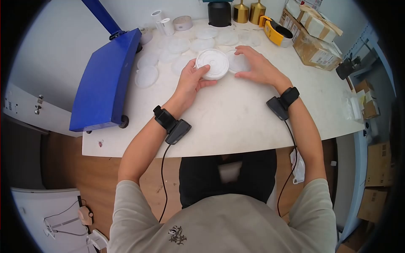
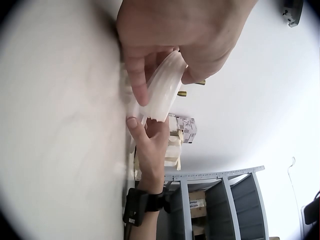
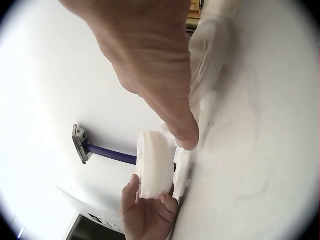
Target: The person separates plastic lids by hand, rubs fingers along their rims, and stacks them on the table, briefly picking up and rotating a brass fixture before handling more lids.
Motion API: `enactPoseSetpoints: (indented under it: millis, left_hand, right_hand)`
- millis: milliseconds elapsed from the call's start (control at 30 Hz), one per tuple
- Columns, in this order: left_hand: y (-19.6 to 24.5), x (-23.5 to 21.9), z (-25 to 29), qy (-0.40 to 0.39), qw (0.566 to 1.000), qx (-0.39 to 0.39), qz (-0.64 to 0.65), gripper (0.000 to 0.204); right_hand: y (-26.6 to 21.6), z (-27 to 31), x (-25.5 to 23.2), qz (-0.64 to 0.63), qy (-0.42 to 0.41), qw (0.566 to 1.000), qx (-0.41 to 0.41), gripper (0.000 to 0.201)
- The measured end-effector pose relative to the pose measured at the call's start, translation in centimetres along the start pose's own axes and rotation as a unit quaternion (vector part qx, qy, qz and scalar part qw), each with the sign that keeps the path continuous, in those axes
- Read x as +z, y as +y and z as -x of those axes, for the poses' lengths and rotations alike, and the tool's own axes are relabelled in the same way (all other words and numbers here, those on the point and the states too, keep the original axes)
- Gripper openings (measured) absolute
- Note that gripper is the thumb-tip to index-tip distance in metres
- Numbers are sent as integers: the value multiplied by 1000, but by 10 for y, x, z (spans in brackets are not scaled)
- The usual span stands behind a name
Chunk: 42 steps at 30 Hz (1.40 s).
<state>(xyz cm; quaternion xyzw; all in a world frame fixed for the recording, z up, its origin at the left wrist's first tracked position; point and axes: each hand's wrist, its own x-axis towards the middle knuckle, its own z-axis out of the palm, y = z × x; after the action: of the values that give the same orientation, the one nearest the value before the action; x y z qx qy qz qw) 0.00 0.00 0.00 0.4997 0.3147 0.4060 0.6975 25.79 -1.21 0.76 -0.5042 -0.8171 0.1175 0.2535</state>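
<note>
My left hand (image 1: 188, 84) grips a thick, round white piece (image 1: 212, 64), thumb over its face and fingers beneath; it is a tub or stacked lids, I cannot tell which. In the left wrist view the white piece (image 2: 166, 90) is tilted, its ridged side showing. To its right, my right hand (image 1: 262, 67) spreads thumb and fingers wide around a translucent disc (image 1: 238, 61); whether they touch it is unclear. The right wrist view shows the clear disc (image 3: 201, 57) partly behind my right hand (image 3: 150, 65), and the white piece (image 3: 154, 164) held by the left hand (image 3: 147, 217).
Several translucent discs (image 1: 147, 76) lie at the table's back left. A blue platform (image 1: 103, 80) stands on the left. Along the back are white rolls (image 1: 167, 26), a black container (image 1: 219, 14), brass-coloured objects (image 1: 241, 12), a yellow-and-black item (image 1: 276, 32) and boxes (image 1: 316, 49).
</note>
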Motion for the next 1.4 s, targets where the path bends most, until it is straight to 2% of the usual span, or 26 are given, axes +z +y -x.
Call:
enactPoseSetpoints:
  millis: [67,233,367,500,633,667,733,933,1100,1233,1400]
  left_hand:
    - [-1,-1,-1,26,999,17,8,40]
    - [0,-3,-2,60,995,72,24,43]
    - [1,-5,-2,53,996,65,28,44]
    - [-1,-3,0,22,999,27,39,44]
    - [-1,0,2,-15,998,-13,62,42]
    - [0,2,2,-15,998,-13,61,42]
    - [1,5,4,-64,996,-5,69,41]
    - [1,9,7,-108,991,-8,80,41]
    - [-3,5,4,-102,994,-6,49,45]
    - [-1,5,6,-117,992,-1,37,49]
    - [-1,5,5,-112,993,7,43,44]
  right_hand:
    - [2,-2,0,15,85,995,-54,64]
    - [-2,-4,-3,25,141,985,-95,68]
    - [-4,-7,-4,32,195,974,-114,72]
    - [-17,-4,-5,-7,184,976,-116,75]
    - [-33,-3,-1,-41,136,984,-108,80]
    - [-35,-3,1,-40,127,986,-104,82]
    - [-38,-2,5,-39,124,987,-98,82]
    - [-38,-2,15,-66,99,990,-80,87]
    - [-38,0,17,-96,83,989,-71,89]
    - [-42,1,13,-110,72,987,-94,91]
    - [-43,1,12,-114,61,988,-89,90]
